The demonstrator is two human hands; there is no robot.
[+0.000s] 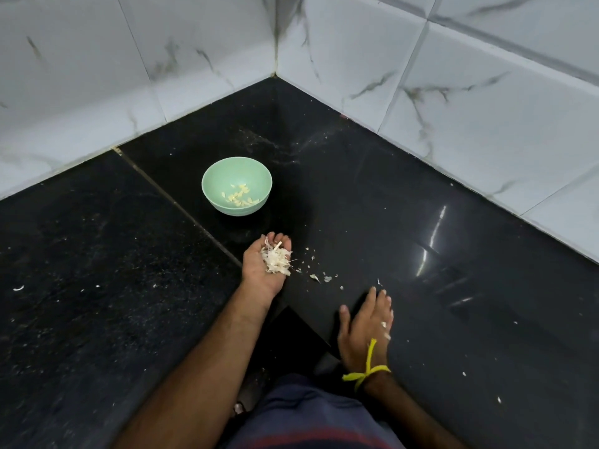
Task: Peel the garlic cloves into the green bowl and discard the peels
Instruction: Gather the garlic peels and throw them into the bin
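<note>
A green bowl [214, 176] stands on the black counter [356, 196] near the corner, with several peeled garlic cloves [240, 196] in its bottom. In front of the bowl my left hand [259, 273] lies palm up, cupped around a heap of dry garlic peels [275, 259]. My right hand [366, 325] rests flat on the counter to the right, fingers spread, palm down, with a ring and a yellow thread at the wrist. Loose peel scraps [319, 277] lie on the counter between the two hands.
White marble-patterned wall tiles [453, 102] close the counter at the back and right, meeting in a corner. A seam [175, 202] runs diagonally across the counter left of the bowl. Small peel bits [18, 288] are scattered at far left and lower right.
</note>
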